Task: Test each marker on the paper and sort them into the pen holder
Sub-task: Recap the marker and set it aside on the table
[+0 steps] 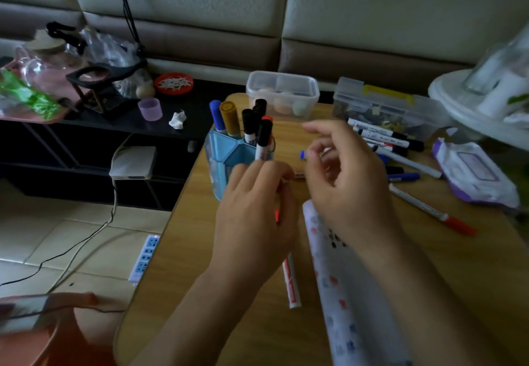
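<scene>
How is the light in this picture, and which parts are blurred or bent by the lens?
Head view: the light is dim, the table dark. Head view: motion smears the right hand; the left hand, gripping a marker, and the pen holder look sharper. Head view: the wide lens curves the table edge; the bottom-left corner is blurred.

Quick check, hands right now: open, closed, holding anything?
Left hand: closed, gripping a marker.
Right hand: motion-blurred, fingers loosely curled; cannot tell whether it holds anything.
</scene>
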